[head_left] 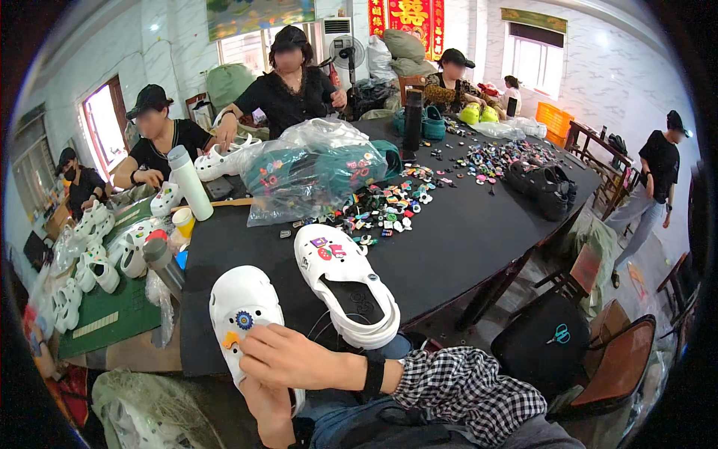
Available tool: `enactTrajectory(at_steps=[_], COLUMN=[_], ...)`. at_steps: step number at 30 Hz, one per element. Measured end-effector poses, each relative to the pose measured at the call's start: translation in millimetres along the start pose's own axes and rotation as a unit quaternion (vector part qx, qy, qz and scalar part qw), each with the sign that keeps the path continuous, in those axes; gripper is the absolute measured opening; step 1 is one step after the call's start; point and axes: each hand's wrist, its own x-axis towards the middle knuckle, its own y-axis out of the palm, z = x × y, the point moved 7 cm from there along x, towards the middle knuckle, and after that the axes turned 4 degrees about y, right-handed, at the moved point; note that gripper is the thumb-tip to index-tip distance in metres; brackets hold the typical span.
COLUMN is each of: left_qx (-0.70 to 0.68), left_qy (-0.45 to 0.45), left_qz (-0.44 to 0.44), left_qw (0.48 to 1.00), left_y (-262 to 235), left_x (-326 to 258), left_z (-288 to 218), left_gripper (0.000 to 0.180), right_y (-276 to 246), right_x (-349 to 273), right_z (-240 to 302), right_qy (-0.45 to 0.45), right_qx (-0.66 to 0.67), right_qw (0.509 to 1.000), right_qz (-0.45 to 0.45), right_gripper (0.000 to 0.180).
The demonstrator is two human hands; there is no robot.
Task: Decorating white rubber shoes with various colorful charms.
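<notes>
A white clog point(243, 295) is tilted up at the table's near edge. My left hand point(268, 410) holds it from below, its fingers hidden inside the shoe. A round blue charm point(244, 319) sits on the clog's upper. Just below that, my right hand point(299, 361) has its fingertips closed at a yellow-orange charm point(229, 340) against the upper. The second white clog point(329, 263) lies to the right on the black table, with several colourful charms on its toe and its strap toward me.
Loose charms point(389, 206) are heaped mid-table beside a plastic bag point(299, 172) of green clogs. Dark clogs point(542, 187) lie farther right. Bottles point(191, 183) and a yellow cup point(183, 221) stand left. Co-workers sit around; a chair point(617, 367) holds scissors point(559, 334) at right.
</notes>
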Motion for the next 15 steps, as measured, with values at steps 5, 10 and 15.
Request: enactTrajectory(at_steps=[5, 10, 15], left_qx=[-0.069, 0.393, -0.075], left_qy=[-0.02, 0.118, -0.028], left_qz=[-0.033, 0.091, -0.123], left_qw=[0.997, 0.908, 0.989], left_y=[13.6, 20.2, 17.5], left_x=[-3.3, -6.3, 2.7], left_z=[-4.2, -19.9, -17.5], left_gripper=[0.037, 0.036, 0.038], right_y=[-8.9, -63.8, -125.1], right_x=[0.6, -9.4, -30.9], right_z=[-1.6, 12.2, -41.7], right_qy=[0.033, 0.025, 0.161], right_qx=[0.03, 0.023, 0.006], right_qw=[0.999, 0.999, 0.987], right_qz=[-0.019, -0.019, -0.017], right_gripper=[0.024, 0.029, 0.023])
